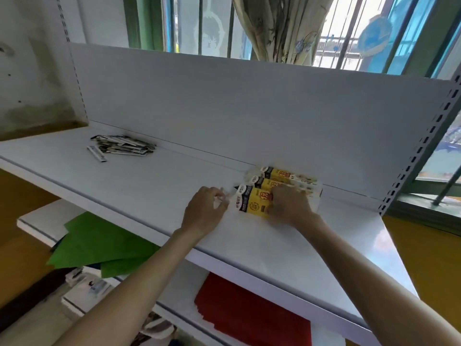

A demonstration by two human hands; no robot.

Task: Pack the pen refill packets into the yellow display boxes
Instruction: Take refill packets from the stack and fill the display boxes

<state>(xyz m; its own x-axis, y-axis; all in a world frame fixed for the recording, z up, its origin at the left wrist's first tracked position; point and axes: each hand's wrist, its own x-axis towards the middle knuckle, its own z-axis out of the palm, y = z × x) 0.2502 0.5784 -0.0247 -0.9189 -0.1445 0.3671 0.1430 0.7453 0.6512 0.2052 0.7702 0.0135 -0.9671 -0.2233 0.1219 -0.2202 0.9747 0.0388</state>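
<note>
On top of the white metal shelf (pixel 154 176), everything is lying against a tall white back panel (pixel 224 101), with a barred window (pixel 349 33) and a patterned curtain (pixel 282 28) showing behind it. Below the shelf, a green sheet (pixel 99 243) and a red sheet (pixel 249 313) are lying on lower levels.

Toward the right end of the shelf, three yellow display boxes (pixel 257 203) are lying flat, side by side, running from the back panel outward toward the person. Far off to the left, well apart from them, a loose pile of pen refill packets (pixel 124 146) is sitting near the back panel, with one single packet (pixel 97 154) lying just beside the heap at its left.

Both bare forearms are reaching in from the bottom edge. The right hand (pixel 289 208) is pressing palm-down on the right part of the nearest box, fingers curled over its top; whether it is actually gripping the box cannot be told. The left hand (pixel 204 211) is sitting at the box's left end, fingers bent and pinching at something small and white there, blurred too much to identify.
</note>
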